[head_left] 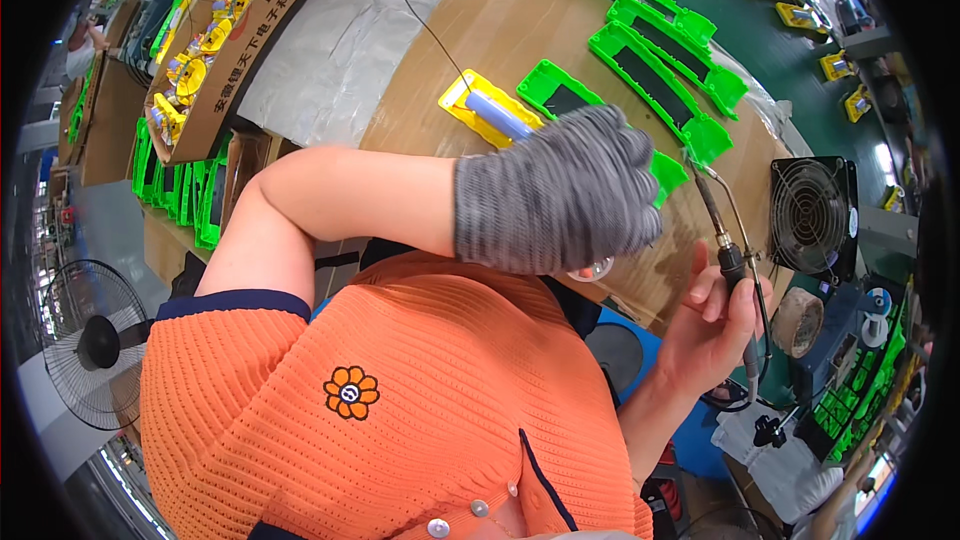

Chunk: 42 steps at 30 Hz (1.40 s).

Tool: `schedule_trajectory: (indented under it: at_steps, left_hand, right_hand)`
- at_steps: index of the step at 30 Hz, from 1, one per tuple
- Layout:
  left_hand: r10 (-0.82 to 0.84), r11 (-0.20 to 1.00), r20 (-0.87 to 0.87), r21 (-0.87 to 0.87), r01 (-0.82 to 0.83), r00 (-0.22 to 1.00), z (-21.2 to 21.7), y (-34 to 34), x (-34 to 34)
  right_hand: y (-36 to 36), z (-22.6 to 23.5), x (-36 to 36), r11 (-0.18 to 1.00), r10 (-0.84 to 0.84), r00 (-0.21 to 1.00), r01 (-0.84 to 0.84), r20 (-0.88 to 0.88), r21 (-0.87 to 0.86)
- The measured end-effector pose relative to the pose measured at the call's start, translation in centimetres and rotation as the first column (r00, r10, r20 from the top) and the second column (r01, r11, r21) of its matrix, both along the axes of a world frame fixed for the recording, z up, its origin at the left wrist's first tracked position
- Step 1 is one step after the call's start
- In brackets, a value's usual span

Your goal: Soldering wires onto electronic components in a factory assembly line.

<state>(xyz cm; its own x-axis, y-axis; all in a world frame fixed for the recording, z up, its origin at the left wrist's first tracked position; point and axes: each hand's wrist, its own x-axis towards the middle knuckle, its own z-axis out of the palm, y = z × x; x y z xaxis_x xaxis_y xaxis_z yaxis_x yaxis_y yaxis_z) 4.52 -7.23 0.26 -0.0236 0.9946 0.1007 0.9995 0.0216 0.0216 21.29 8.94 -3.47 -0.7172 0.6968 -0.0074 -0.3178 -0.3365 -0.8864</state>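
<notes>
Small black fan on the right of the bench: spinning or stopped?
Cannot tell. The small black fan stands upright facing the bench, but its blades behind the grille are too dim to show motion or stillness.

Workbench topped with brown cardboard sheet [520, 30], a grey plastic film strip [340, 50] laid over its left part. On the cardboard: yellow rectangular plastic tray [470, 100] holding a pale blue cylinder [497, 115], several bright green plastic frames with black insets [650, 65]. Small black square fan [812, 215] at right edge.
</notes>
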Motion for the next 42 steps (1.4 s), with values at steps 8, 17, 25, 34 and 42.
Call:
schedule_trajectory:
  at_steps: [8, 17, 25, 34, 42]
  left_hand:
    - [0.434, 0.759, 0.465, 0.274, -0.591, 0.772, -1.5, -4.3, -5.2]
    - [0.155, 0.978, 0.608, 0.015, -0.207, 0.779, -2.3, -1.1, -6.9]
    - [0.071, 0.984, 0.448, -0.176, 0.01, 0.891, -1.6, 0.3, -8.3]
    - [0.075, 0.976, 0.495, -0.214, 0.038, 0.866, -1.7, 0.4, -8.3]
    - [0.082, 0.966, 0.466, -0.255, 0.045, 0.881, -1.4, 0.5, -8.0]
  right_hand:
    - [-0.1, -0.3, -3.3, 0.973, 0.227, 0.974, -0.226, -0.02, 0.046]
    - [1.2, 0.1, -2.1, 0.96, 0.265, 0.947, -0.277, 0.182, 0.042]
    - [1.0, 0.6, -2.5, 0.937, 0.337, 0.89, -0.35, 0.308, -0.013]
    - [0.5, 1.1, -2.9, 0.941, 0.304, 0.873, -0.338, 0.381, 0.025]
    - [0.8, 0.9, -2.9, 0.935, 0.321, 0.869, -0.354, 0.376, 0.021]
